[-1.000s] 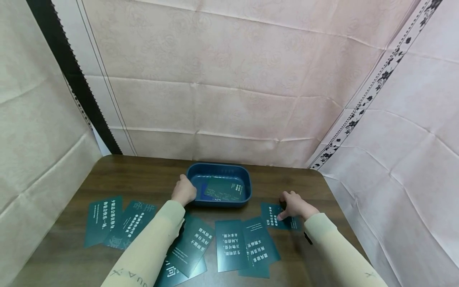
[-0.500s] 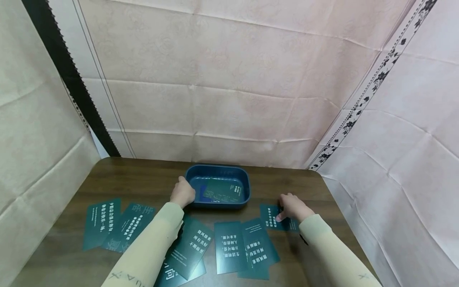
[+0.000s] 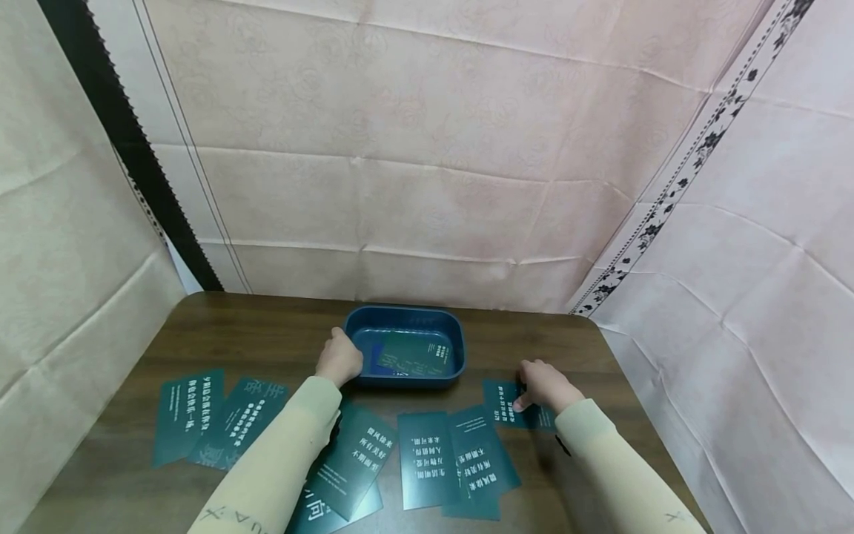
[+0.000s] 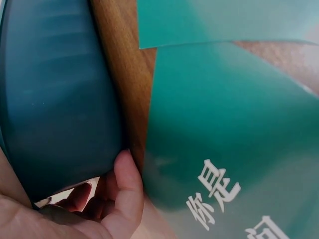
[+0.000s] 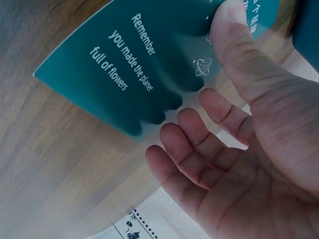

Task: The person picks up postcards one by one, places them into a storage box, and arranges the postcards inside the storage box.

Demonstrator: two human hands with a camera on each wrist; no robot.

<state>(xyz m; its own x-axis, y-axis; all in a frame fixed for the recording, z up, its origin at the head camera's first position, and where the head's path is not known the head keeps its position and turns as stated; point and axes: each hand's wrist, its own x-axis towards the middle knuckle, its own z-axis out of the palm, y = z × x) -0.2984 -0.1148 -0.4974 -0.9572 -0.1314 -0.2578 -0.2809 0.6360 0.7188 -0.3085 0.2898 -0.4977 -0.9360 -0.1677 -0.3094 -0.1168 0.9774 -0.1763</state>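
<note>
While left hand (image 3: 340,357) gripped blue tray (image 3: 404,381), right hand (image 3: 548,386) was loosely spread, thumb touching a green card (image 5: 144,74).

Pale cloths (image 3: 400,163) are hanging behind and on both sides of the wooden table (image 3: 267,334), forming a curtained booth.

Thin grey lettering (image 3: 233,518) marks the person's long pale-yellow fabric sleeves (image 3: 270,456), which end in light-green cuffs (image 3: 583,421).
</note>
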